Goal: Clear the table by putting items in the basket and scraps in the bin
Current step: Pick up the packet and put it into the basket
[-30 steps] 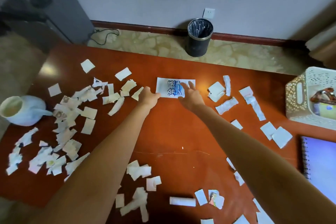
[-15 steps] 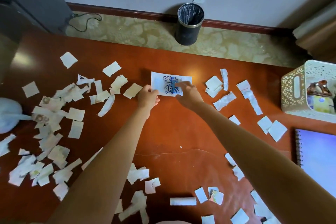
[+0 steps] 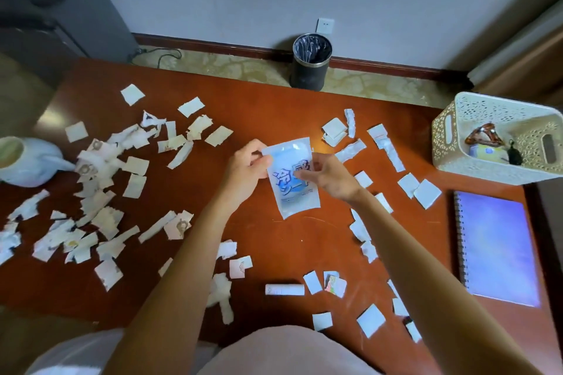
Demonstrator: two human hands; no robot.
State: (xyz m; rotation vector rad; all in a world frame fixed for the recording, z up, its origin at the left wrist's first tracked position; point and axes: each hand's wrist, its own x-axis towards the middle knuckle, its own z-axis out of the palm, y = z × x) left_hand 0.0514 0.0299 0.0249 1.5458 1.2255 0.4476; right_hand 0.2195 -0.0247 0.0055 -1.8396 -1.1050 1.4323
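Observation:
A white packet with blue print (image 3: 293, 192) is held upright above the middle of the red-brown table (image 3: 268, 113). My left hand (image 3: 245, 169) pinches its upper left edge and my right hand (image 3: 327, 175) grips its right side. Torn paper scraps (image 3: 100, 201) lie scattered over the left half, with more scraps (image 3: 384, 143) to the right and along the near edge. The cream perforated basket (image 3: 463, 137) stands at the far right and holds a brown hair clip and small items. The black bin (image 3: 310, 62) stands on the floor beyond the table.
A purple spiral notebook (image 3: 498, 248) lies at the right, below the basket. A pale blue jug (image 3: 23, 163) sits at the left edge. A dark cabinet (image 3: 76, 15) stands at the back left, with a cable on the floor beside it.
The packet lay flat on the table with both hands at its edges. Both hands have lifted it off the table and turned it upright, drawing it nearer.

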